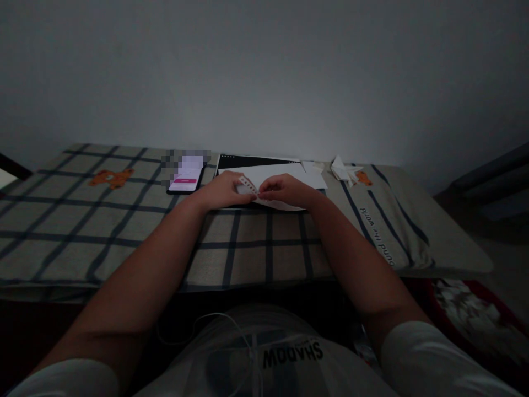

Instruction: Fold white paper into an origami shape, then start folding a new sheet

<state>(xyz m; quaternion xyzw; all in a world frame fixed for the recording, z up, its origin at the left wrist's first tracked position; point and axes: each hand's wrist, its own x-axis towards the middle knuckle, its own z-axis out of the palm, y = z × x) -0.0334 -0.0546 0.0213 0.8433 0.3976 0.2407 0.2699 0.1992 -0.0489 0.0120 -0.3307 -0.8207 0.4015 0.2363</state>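
Seen from the head camera, a dim room with a plain pale grey wall [264, 71] rising behind a low worktop [446, 242]. A beige cloth with dark blue checks and small orange bear prints [111, 177] covers the worktop.

Two bare forearms reach forward from a person in a white top. The left hand [223, 191] and the right hand [287, 190] meet near the far edge of the cloth, fingertips almost touching. Between them sits a small white folded paper strip with a row of dark marks [247, 186]. Its long axis runs from upper left down to lower right, towards the right hand. Each grip is pinched together on an end of this strip.

Under the hands lies a white paper sheet [273, 175] on a black board [252, 161]. A lit smartphone [187, 179] rests just left of the board. Small white folded paper pieces [343, 170] lie to the right, well apart from the hands.
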